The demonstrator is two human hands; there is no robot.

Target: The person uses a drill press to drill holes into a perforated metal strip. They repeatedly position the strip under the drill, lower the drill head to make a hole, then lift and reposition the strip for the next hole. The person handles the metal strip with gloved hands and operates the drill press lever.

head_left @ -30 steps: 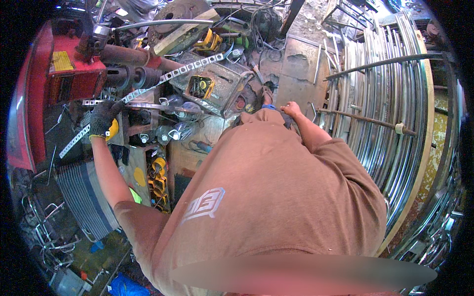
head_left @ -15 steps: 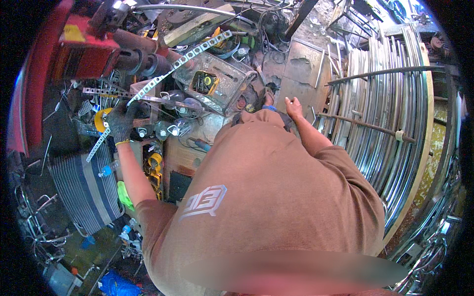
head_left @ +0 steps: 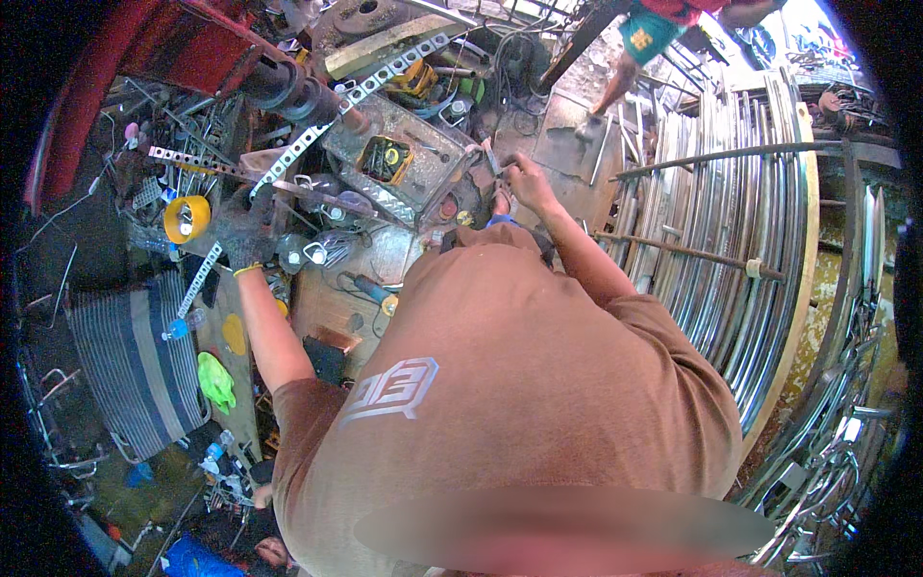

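My left hand (head_left: pixel 242 226), in a dark glove with a yellow cuff, is closed round a long perforated metal strip (head_left: pixel 385 75). One part of the strip slants up to the far right; a shorter end shows below the hand. Beside the glove is a yellow ring-shaped thing (head_left: pixel 187 219). My right hand (head_left: pixel 524 183) is bare and raised in front of my body, its fingers curled together. Whatever they hold, if anything, is too small to make out. Close by its fingertips is a thin flat piece (head_left: pixel 492 157), and below it shows my foot (head_left: pixel 502 202).
A metal box (head_left: pixel 423 163) with a yellow-and-black tool (head_left: pixel 386 159) on top lies ahead. Long metal tubes (head_left: pixel 702 231) fill a rack on the right. Another person's leg (head_left: pixel 620 82) and green shorts show at far right. A striped chair (head_left: pixel 135 365) stands left.
My right hand has moved left and a little farther away, its fingers drawing together. My left hand keeps the strip. Another person has come into view at the far right.
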